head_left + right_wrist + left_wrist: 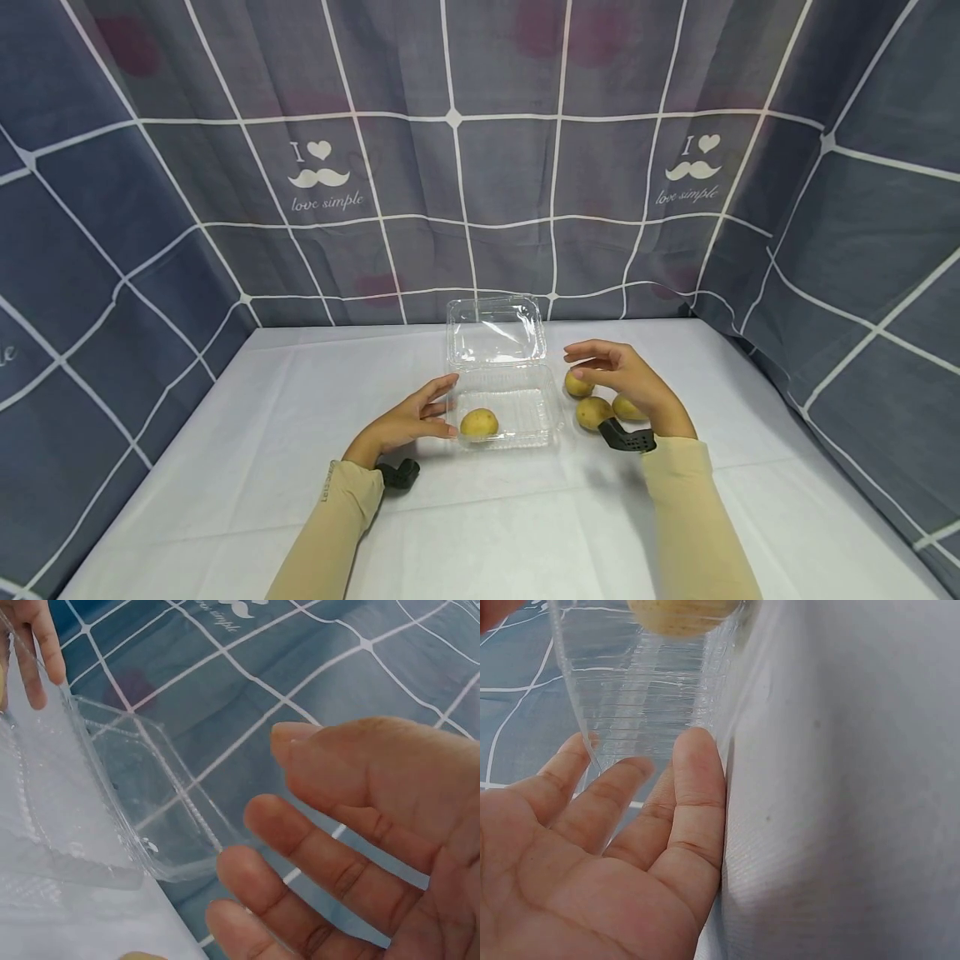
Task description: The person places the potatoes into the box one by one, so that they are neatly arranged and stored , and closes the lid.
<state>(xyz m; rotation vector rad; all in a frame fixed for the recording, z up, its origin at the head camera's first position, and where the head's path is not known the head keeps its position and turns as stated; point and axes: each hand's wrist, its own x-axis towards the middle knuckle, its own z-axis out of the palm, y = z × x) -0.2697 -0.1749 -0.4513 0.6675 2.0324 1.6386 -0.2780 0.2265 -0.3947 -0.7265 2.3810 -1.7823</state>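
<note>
Potatoes, likely firm, smooth; best held round the middle. Clamshell box, likely light, flimsy. Left hand, right hand: each grip relaxed, empty.

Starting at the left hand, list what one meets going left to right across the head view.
Left hand → potato in the box → three loose potatoes → right sleeve. The right hand overlaps the loose potatoes, so it is left out.
</note>
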